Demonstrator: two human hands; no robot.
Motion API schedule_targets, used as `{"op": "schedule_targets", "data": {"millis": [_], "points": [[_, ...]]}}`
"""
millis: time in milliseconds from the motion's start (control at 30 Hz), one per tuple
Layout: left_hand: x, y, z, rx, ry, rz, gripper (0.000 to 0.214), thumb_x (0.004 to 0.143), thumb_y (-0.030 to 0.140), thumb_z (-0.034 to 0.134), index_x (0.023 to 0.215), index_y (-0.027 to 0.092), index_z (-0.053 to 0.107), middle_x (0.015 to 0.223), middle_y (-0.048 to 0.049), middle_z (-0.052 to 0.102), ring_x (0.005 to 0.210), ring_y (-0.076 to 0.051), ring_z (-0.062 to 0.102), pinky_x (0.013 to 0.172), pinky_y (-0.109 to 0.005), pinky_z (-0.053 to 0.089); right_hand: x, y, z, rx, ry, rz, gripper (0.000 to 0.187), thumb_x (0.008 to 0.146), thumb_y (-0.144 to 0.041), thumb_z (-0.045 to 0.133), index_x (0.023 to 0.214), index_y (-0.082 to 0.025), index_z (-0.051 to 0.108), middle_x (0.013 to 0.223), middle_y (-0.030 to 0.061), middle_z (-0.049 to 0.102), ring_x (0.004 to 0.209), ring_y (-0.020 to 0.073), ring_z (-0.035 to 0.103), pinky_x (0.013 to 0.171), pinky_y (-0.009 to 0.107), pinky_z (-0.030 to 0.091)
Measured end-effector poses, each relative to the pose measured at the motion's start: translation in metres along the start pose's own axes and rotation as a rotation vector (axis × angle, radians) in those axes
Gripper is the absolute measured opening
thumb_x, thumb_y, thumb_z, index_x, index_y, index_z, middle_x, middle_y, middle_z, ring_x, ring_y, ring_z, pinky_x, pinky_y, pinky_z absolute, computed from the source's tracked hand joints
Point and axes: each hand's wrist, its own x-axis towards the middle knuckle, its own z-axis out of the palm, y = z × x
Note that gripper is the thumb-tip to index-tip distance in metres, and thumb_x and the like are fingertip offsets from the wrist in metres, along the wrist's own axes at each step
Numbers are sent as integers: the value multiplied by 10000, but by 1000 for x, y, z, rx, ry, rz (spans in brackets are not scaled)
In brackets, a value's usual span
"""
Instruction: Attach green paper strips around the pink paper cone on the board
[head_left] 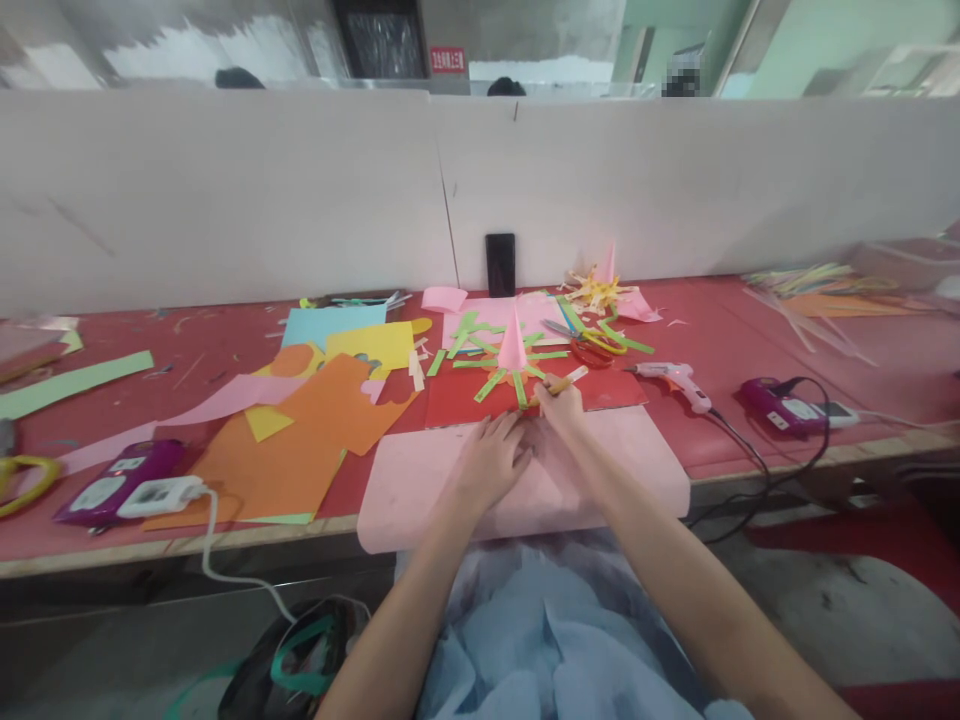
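In the head view my left hand (496,460) lies on a large sheet of pink paper (416,480), fingers stretched out close to the red card (450,400). My right hand (561,405) is closed around a slim yellowish pen (556,388) with a whitish end. Its other end points toward the green strips. Just ahead of both hands stands a pink paper cone (513,345), with green paper strips (491,386) spreading out from an orange base around its foot. My fingers partly hide the spot where the pen meets the work.
To the right lie scissors (600,342), a pink glue gun (679,382) with its cord, and a purple power box (780,405). On the left are orange paper (300,430), yellow paper (371,345) and another purple box (120,480). A phone (501,265) leans against the white partition (300,190).
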Motion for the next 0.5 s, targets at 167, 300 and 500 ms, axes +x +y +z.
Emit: {"op": "schedule_targets", "data": {"millis": [167, 300, 500], "points": [[0, -1, 2, 0, 17, 4, 336, 898, 306, 425, 1188, 181, 540, 1332, -90, 514, 1246, -228, 449, 1076, -416, 304, -4, -5, -4, 107, 136, -62, 316, 810, -466, 452, 605, -227, 426, 439, -60, 490, 475, 119, 513, 576, 234, 411], [-1, 1, 2, -3, 11, -11, 348, 909, 314, 402, 1202, 184, 539, 1366, -82, 489, 1259, -229, 440, 1084, -427, 298, 1, 4, -8, 178, 312, -183, 352, 851, -513, 387, 852, -203, 555, 734, 17, 642, 712, 154, 609, 718, 277, 455], [-3, 1, 3, -13, 18, -14, 366, 905, 330, 420, 1245, 232, 515, 1402, -49, 459, 1290, -231, 410, 1105, -468, 268, 16, 30, -10, -96, 342, -225, 295, 846, -372, 368, 994, -190, 548, 929, 99, 661, 851, 214, 587, 821, 370, 431]]}}
